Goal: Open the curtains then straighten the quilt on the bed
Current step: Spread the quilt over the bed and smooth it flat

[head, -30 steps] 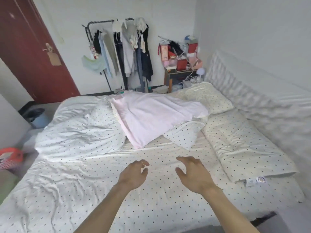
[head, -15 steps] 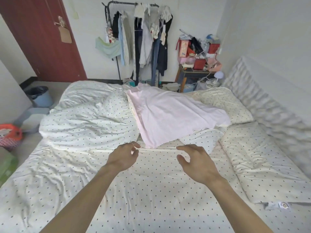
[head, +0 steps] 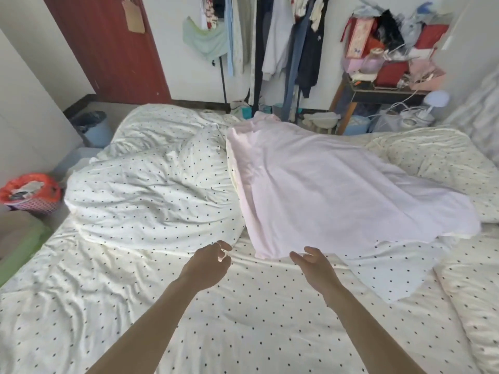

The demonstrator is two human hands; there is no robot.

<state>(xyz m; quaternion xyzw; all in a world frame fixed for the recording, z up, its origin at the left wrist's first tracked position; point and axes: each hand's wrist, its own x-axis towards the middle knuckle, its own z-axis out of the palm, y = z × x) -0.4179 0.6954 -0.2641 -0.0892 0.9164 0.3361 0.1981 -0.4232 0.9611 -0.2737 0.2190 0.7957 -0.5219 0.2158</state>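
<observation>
A white quilt with black dots [head: 151, 195] lies bunched in a heap on the left half of the bed [head: 243, 319]. Over its right part lies a pale pink blanket [head: 337, 195], its near corner hanging toward me. My left hand [head: 209, 263] hovers at the quilt's near edge with fingers curled and apart, holding nothing. Just below the pink blanket's near corner, my right hand [head: 313, 268] is open and holds nothing. No curtains are in view.
Dotted pillows [head: 442, 163] lie at the right. Behind the bed stand a rack of hanging clothes [head: 270, 36], a cluttered side table [head: 378, 87], a red door [head: 108, 44], a blue bin [head: 94, 128] and a red basket [head: 29, 193] on the floor at left.
Both hands have moved forward across the bed from the bare sheet up to the near edges of the quilt and pink blanket. My view has come closer and tilted down.
</observation>
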